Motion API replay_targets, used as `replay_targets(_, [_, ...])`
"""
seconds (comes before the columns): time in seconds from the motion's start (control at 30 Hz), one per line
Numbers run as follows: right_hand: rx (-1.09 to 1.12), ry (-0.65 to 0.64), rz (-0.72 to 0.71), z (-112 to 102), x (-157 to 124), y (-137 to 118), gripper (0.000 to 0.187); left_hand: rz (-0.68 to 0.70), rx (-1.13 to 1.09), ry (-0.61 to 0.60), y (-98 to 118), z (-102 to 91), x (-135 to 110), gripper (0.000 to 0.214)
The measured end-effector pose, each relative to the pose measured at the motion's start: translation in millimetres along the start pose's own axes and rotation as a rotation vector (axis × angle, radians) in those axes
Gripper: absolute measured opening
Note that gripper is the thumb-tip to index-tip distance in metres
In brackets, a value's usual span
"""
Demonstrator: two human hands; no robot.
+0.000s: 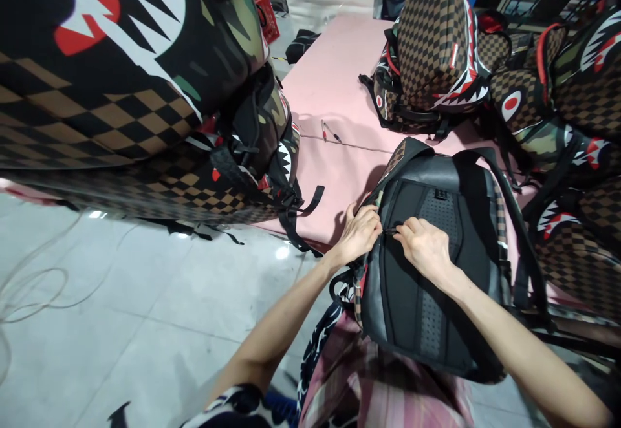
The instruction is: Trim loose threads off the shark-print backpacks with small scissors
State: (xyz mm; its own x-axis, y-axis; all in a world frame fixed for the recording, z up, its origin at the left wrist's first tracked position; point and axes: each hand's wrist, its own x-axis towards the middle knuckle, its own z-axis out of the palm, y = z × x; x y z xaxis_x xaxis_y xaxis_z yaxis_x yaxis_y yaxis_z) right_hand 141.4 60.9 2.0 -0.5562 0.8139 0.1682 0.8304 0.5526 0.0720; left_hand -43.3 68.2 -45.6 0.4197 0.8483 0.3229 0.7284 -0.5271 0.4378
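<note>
lying face down, the backpack point(412, 293) overhangs the near edge of the tabletop point(334, 69); it looks light, soft-sided, best gripped by its rim. the left hand point(359, 231), nearly closed, grips its side; the right hand point(425, 249), equally tight, pinches a small dark piece point(389, 230). checkered bags point(431, 46) crowd the right edge.

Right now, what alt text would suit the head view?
A person's right hand pinches a small dark item beside the left hand, over a backpack whose black back panel faces the camera. Checkered backpacks crowd both sides of the pink table.
</note>
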Motion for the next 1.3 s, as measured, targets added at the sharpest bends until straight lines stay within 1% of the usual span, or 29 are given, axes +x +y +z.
replay_targets(0.2, [-0.003, -0.043, 0.037, 2.4, 1.5, -3.0, 0.024, -0.002, 0.018, 0.013, 1.4, 3.9, 1.1, 0.014])
replay_targets(0.3, [0.066, -0.057, 0.092, 5.6, 2.3, -0.6, 0.021, -0.015, 0.030, 0.032, -1.2, 2.9, 0.7, 0.014])
replay_targets(0.43, [0.276, 0.042, 0.181, 5.1, -6.1, 12.6, 0.018, -0.064, 0.038, 0.088, -7.2, -9.7, -5.9, 0.020])
replay_targets(0.5, [0.298, 0.068, 0.178, 2.3, -12.8, 16.5, 0.019, -0.050, 0.049, 0.081, -8.7, -15.7, -10.4, 0.022])
replay_targets(0.6, [0.231, 0.028, 0.119, -1.4, -18.7, 7.6, 0.020, -0.018, 0.059, 0.050, -8.8, -16.5, -14.4, 0.022])
replay_targets(0.73, [0.160, -0.075, 0.055, -2.2, -15.0, -16.7, 0.022, -0.057, 0.056, 0.064, -11.1, -10.0, -15.4, 0.017])
replay_targets(0.77, [0.191, -0.096, 0.055, -1.9, -14.1, -17.7, 0.022, -0.053, 0.056, 0.064, -12.3, -9.9, -15.9, 0.017])
replay_targets(0.83, [0.376, -0.100, 0.102, -0.9, -15.0, -6.5, 0.021, -0.016, 0.068, 0.075, -14.0, -12.7, -17.3, 0.016])
replay_targets(0.87, [0.517, -0.072, 0.158, -0.1, -17.2, 6.2, 0.020, 0.013, 0.089, 0.092, -13.8, -15.1, -17.6, 0.017])
replay_targets(0.93, [0.789, 0.047, 0.327, 2.1, -23.9, 42.4, 0.018, 0.088, 0.169, 0.152, -9.9, -19.4, -14.8, 0.019])
replay_targets(0.97, [0.875, 0.130, 0.433, 3.7, -27.4, 62.9, 0.021, 0.141, 0.224, 0.189, -5.8, -20.2, -10.2, 0.021])
replay_targets(1.03, [0.911, 0.273, 0.633, 8.5, -31.4, 100.5, 0.031, 0.271, 0.322, 0.234, 5.7, -17.5, 7.6, 0.023])
replay_targets(1.07, [0.893, 0.308, 0.696, 11.7, -30.9, 114.8, 0.035, 0.329, 0.352, 0.232, 12.5, -13.7, 21.2, 0.023])
replay_targets(1.1, [0.872, 0.319, 0.724, 15.4, -28.4, 125.1, 0.037, 0.371, 0.364, 0.217, 18.9, -8.3, 37.4, 0.022])
replay_targets(1.13, [0.854, 0.309, 0.707, 19.4, -23.9, 131.6, 0.037, 0.390, 0.357, 0.188, 24.4, -1.7, 55.5, 0.022])
replay_targets(1.2, [0.804, 0.257, 0.578, 27.6, -10.9, 136.0, 0.032, 0.366, 0.282, 0.112, 30.1, 14.1, 93.2, 0.024])
replay_targets(1.27, [0.717, 0.220, 0.456, 34.2, 4.1, 136.5, 0.024, 0.272, 0.131, 0.065, 28.0, 30.0, 125.9, 0.024])
replay_targets(1.3, [0.679, 0.206, 0.432, 36.7, 11.2, 137.6, 0.020, 0.202, 0.044, 0.056, 25.0, 36.7, 138.6, 0.023])
